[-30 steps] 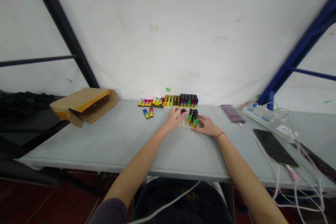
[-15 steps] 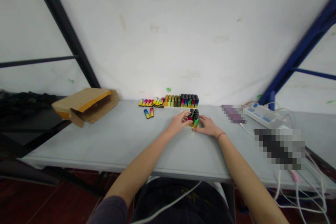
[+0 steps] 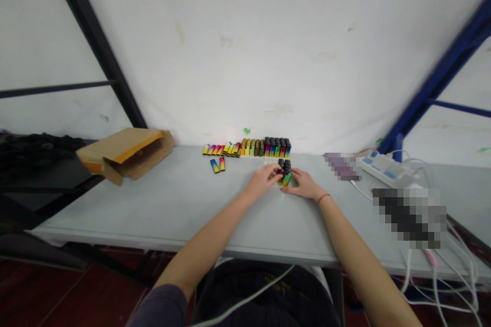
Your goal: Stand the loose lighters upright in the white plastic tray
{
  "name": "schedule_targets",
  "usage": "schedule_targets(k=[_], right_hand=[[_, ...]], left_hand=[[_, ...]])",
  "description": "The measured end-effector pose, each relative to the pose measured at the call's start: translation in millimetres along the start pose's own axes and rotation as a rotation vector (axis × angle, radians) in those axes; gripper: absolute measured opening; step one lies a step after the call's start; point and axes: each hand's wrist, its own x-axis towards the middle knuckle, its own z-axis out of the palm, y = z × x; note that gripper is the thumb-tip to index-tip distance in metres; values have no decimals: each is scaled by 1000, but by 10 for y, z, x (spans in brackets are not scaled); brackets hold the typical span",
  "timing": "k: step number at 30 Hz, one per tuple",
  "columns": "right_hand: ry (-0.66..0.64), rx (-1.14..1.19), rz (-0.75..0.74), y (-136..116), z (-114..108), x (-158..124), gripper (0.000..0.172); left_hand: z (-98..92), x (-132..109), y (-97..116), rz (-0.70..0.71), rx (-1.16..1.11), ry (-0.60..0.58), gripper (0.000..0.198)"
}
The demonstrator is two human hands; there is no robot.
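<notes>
Head view: at 12 o'clock on the tabletop (image 3: 184,209), the left hand (image 3: 264,180) fingers pinch a lighter (image 3: 277,174) against the upright cluster (image 3: 286,169), which the right hand (image 3: 306,185) braces with spread fingers, so a sideways nudge could topple it.

Left hand (image 3: 264,180) crowds the lighters (image 3: 285,172), grip too small to read; blurred patch (image 3: 341,166) far right, bigger blurred patch (image 3: 408,217) nearer; cables (image 3: 407,271) run off-frame.

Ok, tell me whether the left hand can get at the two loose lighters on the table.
Probably yes. The left hand is at the upright lighters, and the two loose lighters lie flat to its left with only bare table between. Nothing blocks the way.
</notes>
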Motion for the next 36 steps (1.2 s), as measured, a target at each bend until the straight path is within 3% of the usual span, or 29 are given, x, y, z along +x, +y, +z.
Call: schedule_targets(k=[5, 9, 12, 14, 16, 21, 24, 27, 31, 36], right_hand=[[0, 1, 3, 1, -2, 3, 82], [-7, 2, -5, 3, -5, 9, 82], [-15, 7, -10, 3, -13, 8, 83], [-20, 7, -8, 4, -16, 7, 84], [-24, 5, -2, 6, -17, 6, 84], [-36, -7, 8, 8, -19, 10, 86], [-34, -5, 5, 8, -22, 10, 85], [-27, 4, 4, 9, -21, 6, 84], [-18, 14, -5, 14, -14, 3, 82], [-31, 0, -7, 15, -15, 8, 83]], left_hand=[[-130, 20, 86, 36, 84, 48, 23], [-407, 69, 6, -102, 268, 343, 17], [-668, 70, -140, -323, 601, 536, 25], [-794, 50, -230, -523, 843, 504, 36], [-843, 31, -283, -613, 1011, 396, 40], [-709, 44, -255, -491, 1114, 178, 34], [-626, 67, -242, -446, 1058, 105, 35], [-614, 98, -283, -397, 892, 138, 30], [-629, 183, -331, -376, 456, 314, 16], [-551, 262, -240, -604, -332, 464, 7]])
